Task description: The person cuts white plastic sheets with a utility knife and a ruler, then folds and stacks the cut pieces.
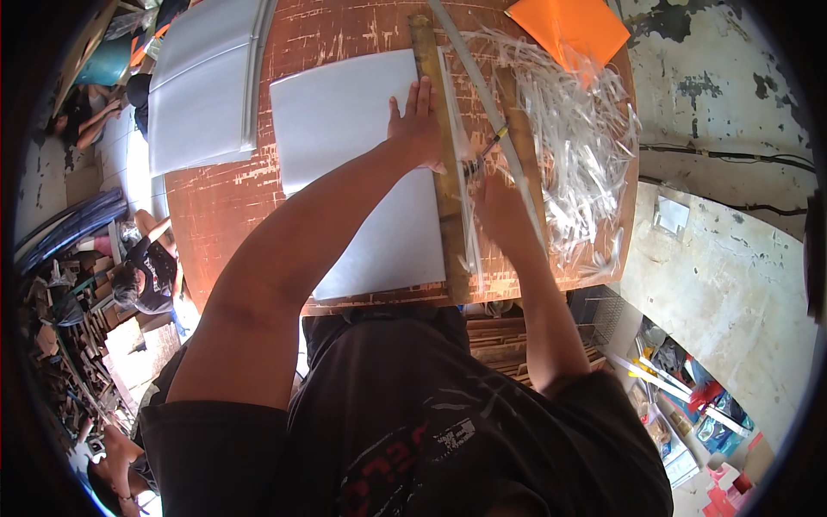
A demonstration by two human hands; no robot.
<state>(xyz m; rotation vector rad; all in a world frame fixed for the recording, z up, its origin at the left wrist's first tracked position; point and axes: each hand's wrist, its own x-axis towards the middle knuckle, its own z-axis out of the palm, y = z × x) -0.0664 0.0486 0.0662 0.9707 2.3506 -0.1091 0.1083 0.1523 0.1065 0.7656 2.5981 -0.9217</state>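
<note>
Pale sheet (332,125) lies flat on the brown bench (336,30) in the head view, right in front of you, with its right edge along a long brown strip (450,220). Your left hand (417,131) lies flat over that edge, its fingers a bit apart and not gripping anything. Your right hand (497,205) is curled up, and its fingers look clamped on a slim tool (493,145) with a yellow end, though blur hides just how. If that tool is sharp, it could slip over the strip and nick your left hand, since your hands are so near each other. If your left hand presses too softly, the sheet or the strip could slide out of line. The messy heap of thin clear scraps (586,164) on the right could snag your wrist. An orange sheet (564,30) touches the heap. As for writing, none shows on the pale sheet; your dark shirt (366,370) has red and white print, but folds bend it.
</note>
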